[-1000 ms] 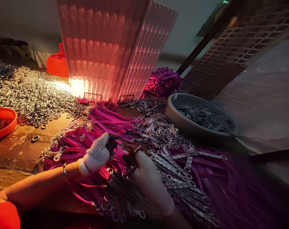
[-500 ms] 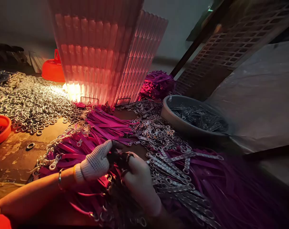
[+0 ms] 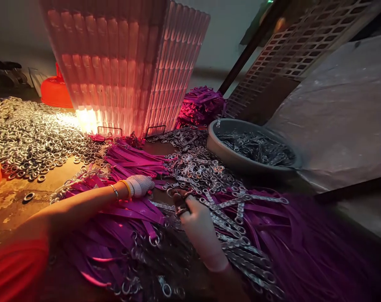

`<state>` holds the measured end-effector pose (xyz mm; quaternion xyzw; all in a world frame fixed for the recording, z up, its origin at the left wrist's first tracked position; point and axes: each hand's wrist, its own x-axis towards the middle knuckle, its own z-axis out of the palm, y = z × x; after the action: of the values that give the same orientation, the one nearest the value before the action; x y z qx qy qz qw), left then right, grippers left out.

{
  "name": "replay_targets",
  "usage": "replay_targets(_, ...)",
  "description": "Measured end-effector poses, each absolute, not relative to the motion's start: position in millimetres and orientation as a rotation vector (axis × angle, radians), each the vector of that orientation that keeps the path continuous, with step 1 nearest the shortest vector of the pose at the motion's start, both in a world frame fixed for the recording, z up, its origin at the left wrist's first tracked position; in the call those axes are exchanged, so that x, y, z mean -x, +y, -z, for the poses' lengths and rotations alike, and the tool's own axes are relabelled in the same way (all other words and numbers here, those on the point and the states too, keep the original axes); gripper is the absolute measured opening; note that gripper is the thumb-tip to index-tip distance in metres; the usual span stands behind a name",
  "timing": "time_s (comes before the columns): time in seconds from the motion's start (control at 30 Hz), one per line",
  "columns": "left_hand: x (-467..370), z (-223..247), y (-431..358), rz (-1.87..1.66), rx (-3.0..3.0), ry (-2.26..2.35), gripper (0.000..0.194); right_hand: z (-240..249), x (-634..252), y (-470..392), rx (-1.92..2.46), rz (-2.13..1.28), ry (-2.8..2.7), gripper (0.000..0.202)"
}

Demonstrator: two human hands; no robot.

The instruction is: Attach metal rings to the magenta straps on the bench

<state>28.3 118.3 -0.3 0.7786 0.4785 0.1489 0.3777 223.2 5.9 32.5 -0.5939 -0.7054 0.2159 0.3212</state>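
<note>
The table [image 3: 12, 205] bears purple straps [image 3: 124, 216], spread beneath the left arm, some already tipped with metal, so part looks done; the heaped loose rings [image 3: 29, 134] and filled grey basin [image 3: 211, 146] suggest plenty is left; the right hand's [image 3: 198, 224] fingers bend near metal chains [image 3: 206, 170], the left hand's [image 3: 140, 186] curl from view; I cannot tell what either grasps.

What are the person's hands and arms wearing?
The left hand wears a whitish glove with small dark dots and a yellow cuff. Above it are a shiny wristband and a red sleeve. The right hand has a pale glove; that arm's sleeve is too dark to make out.
</note>
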Motion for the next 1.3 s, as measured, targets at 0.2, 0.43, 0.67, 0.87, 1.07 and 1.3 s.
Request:
replay_targets(0.2,-16,-11,101,-0.351,-1.986,1.268,0.011,-29,-210,1,1.387,-0.759,-1.842,0.033)
replay_targets(0.43,24,-59,36,-0.580,-1.291,1.030,0.033,-46,-178,-6,1.443,-0.476,-2.073,0.026)
replay_targets(0.67,26,-58,-9,-0.626,-1.367,1.180,0.030,-44,-154,-21,1.430,-0.105,-2.309,0.017)
replay_targets(0.87,24,-42,-25,-0.638,-1.841,1.224,0.017,-25,-155,-27,1.377,0.002,-2.298,0.020)
replay_targets(1.07,27,-37,-22,-0.651,-1.583,1.155,0.022,-45,-153,-28,1.472,-0.244,-2.400,0.029)
replay_targets(1.3,28,-34,-30,-0.643,-1.823,1.272,0.022,-64,-152,-29,1.596,-0.324,-2.637,0.020)
